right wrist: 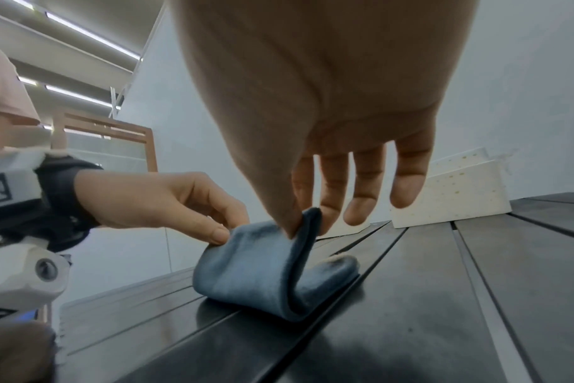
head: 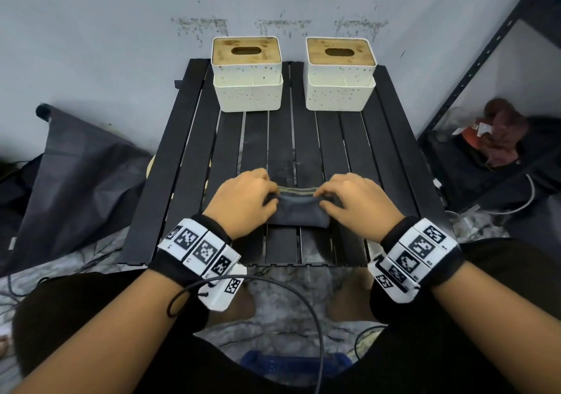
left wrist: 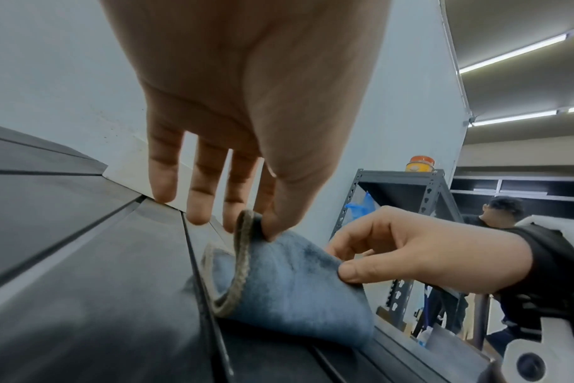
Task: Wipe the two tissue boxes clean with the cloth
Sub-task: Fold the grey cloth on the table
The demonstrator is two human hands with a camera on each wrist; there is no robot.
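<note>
Blue-grey folded microfibre cloth (head: 299, 211) lies at the near middle of the black slatted metal table (head: 182, 156). The left hand (head: 243, 200) and right hand (head: 358, 202) each pinch one end of it between thumb and forefinger. Two speckled white tissue boxes with wooden lids, one left (head: 247, 73) and one right (head: 340, 73), stand at the far edge, well apart from the cloth.

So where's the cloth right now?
In the head view the cloth lies folded at the near middle of the black slatted table, pinched between the left hand and right hand, well short of both tissue boxes.
</note>
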